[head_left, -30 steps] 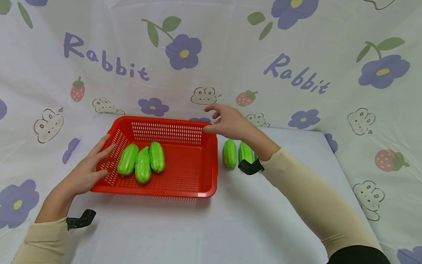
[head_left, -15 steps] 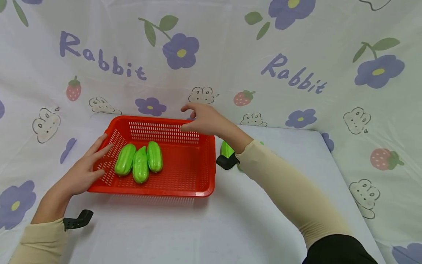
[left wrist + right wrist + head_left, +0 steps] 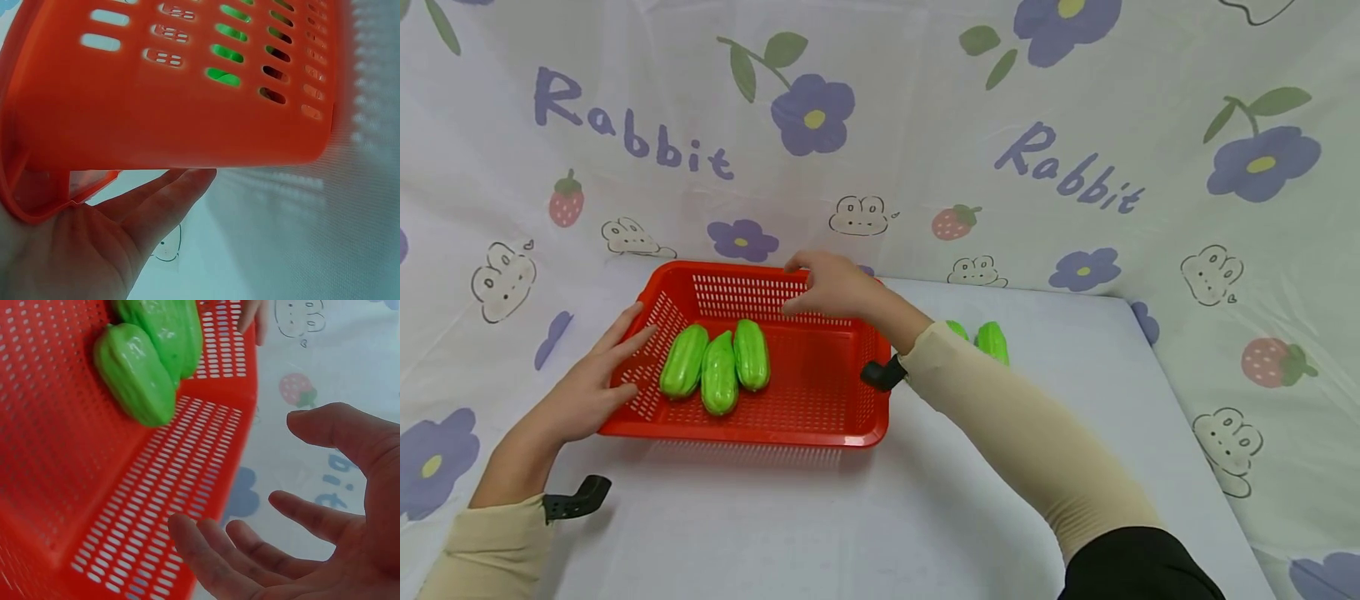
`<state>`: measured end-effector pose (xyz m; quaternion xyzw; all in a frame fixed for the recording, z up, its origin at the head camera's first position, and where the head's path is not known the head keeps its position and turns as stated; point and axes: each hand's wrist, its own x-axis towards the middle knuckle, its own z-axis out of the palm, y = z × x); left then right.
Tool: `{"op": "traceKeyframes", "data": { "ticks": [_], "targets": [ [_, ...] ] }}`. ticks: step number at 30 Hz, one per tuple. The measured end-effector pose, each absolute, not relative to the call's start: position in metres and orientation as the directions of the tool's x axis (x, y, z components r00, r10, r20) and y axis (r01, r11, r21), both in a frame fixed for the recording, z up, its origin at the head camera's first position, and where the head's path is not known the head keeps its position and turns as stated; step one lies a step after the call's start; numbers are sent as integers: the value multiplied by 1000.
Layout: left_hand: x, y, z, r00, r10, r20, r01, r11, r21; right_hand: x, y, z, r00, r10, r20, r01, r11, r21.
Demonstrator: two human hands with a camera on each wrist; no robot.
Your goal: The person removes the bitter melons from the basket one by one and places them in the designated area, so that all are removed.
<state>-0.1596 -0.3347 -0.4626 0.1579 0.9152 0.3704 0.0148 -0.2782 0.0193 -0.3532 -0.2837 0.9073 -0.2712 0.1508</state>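
Note:
A red plastic basket (image 3: 820, 438) with slotted walls stands on the white table. Inside its left part lie three glossy, ribbed green gourds (image 3: 720, 377), side by side. My left hand (image 3: 582, 398) rests against the basket's left side, fingers spread; in the left wrist view its straight fingers (image 3: 164, 199) touch the outer wall below the rim. Above the back rim hovers my right hand (image 3: 835, 287), thumb and fingers apart, holding nothing. The right wrist view shows the same hand (image 3: 331, 531) beside the slotted back wall, with a green gourd (image 3: 136, 375) beyond.
Right of the basket, two more green gourds (image 3: 992, 340) lie on the white table (image 3: 1075, 350), partly hidden by my right sleeve (image 3: 1000, 425). A printed cloth (image 3: 895, 100) with flowers and rabbits hangs close behind the basket.
My right hand has moved left, from the basket's back right corner to over the middle of its back rim, and sinks slightly. The left hand, basket and gourds stay put.

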Motion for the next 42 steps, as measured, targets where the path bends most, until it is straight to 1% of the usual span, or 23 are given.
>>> {"op": "traceKeyframes", "data": {
  "ticks": [5,11,23,32,36,42],
  "targets": [
    [-159,-334,-461,-950,301,89,278,676,683,-275,12,-362,-789,-595,-156,-400,690,-603],
    [-159,-334,-460,-949,302,87,278,677,681,-277,5,-373,-783,-603,-154,-398,675,-621],
    [-160,-333,-460,-950,302,83,276,680,679,-276,-11,-384,-801,-569,-186,-387,730,-563],
    [-161,-335,-460,-953,296,67,263,696,668,-274,-24,-393,-793,-571,-214,-365,725,-584],
    [-161,-335,-461,-953,295,74,267,694,669,-275,-29,-400,-785,-578,-221,-376,729,-572],
    [-161,-336,-462,-950,299,90,280,688,669,-277,-34,-411,-787,-572,-229,-358,727,-586]
  ]
}}
